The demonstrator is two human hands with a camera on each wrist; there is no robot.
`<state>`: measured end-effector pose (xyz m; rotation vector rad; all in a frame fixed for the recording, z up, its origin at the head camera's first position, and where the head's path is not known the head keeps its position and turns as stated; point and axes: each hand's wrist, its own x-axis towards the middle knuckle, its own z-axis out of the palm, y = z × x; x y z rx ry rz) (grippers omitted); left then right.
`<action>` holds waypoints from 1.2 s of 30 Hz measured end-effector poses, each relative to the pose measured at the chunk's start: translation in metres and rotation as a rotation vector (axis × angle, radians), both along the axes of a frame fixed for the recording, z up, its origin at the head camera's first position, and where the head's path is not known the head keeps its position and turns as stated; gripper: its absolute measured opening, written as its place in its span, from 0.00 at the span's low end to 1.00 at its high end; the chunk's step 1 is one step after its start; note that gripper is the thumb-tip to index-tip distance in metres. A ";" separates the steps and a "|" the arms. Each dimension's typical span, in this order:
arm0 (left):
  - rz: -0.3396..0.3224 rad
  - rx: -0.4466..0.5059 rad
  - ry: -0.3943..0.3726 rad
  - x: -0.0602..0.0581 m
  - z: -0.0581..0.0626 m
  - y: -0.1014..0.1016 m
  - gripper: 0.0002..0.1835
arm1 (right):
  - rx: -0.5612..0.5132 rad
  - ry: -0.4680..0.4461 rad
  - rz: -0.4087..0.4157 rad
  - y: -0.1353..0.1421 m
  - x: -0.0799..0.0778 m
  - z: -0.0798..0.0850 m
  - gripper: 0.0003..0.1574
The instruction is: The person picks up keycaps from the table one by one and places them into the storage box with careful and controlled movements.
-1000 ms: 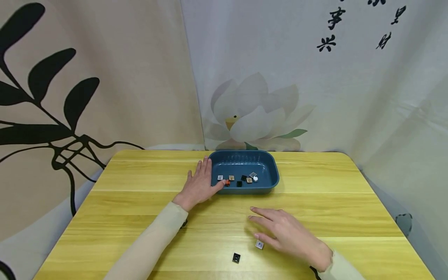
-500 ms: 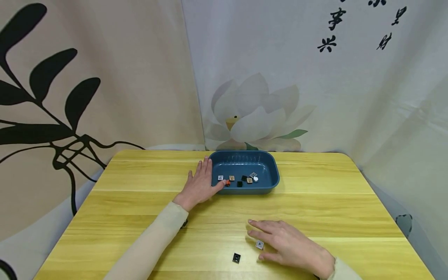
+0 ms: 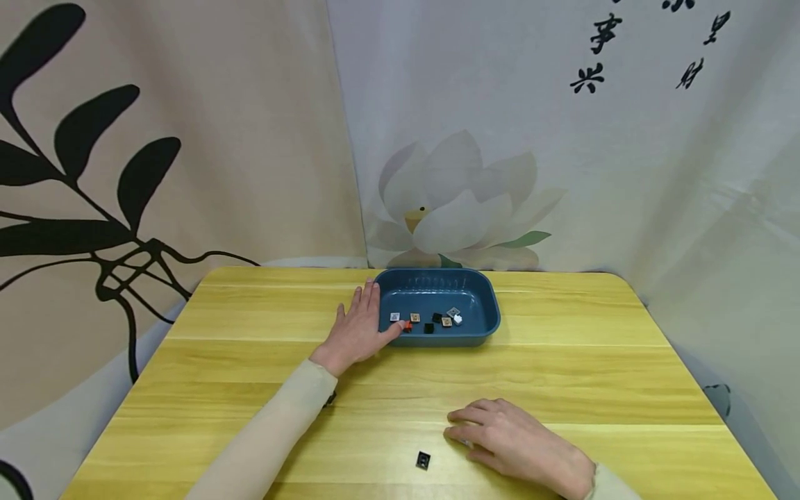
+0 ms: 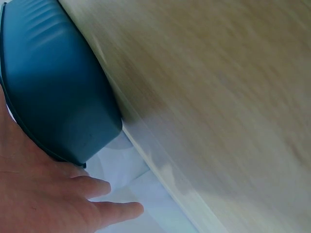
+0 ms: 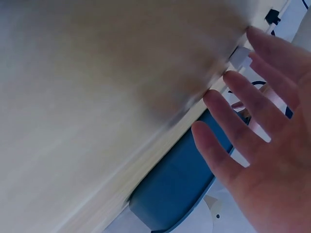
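My left hand rests on the left side of a blue tray, fingers stretched along its rim and thumb across the front left corner. In the left wrist view the fingers reach past the tray's wall. My right hand is low over the table, its fingers bent around a small pale square piece, like a keycap. That piece lies near the thumb and forefinger and is mostly hidden in the head view; no firm pinch shows. Left of this hand lies a small black square piece, also keycap-like.
Several small pieces lie in the tray, among them an orange-red one, a white one and a black one. The tray stands at the back edge of the wooden table, before a printed curtain.
My right hand has moved down toward me and over the pale piece, covering most of it, and its fingers have drawn closer together. The left hand stays on the tray.
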<state>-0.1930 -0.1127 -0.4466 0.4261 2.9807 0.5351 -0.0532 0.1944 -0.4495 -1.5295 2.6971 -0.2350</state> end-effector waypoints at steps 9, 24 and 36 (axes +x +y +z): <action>-0.003 -0.007 -0.002 0.000 -0.001 0.000 0.58 | -0.043 0.051 0.019 -0.003 -0.001 0.000 0.12; 0.003 0.000 -0.014 -0.001 -0.002 -0.001 0.58 | -0.065 0.056 -0.001 -0.006 -0.003 -0.001 0.06; -0.002 0.002 -0.002 -0.002 -0.003 -0.001 0.58 | -0.184 0.145 -0.042 -0.007 -0.012 0.004 0.11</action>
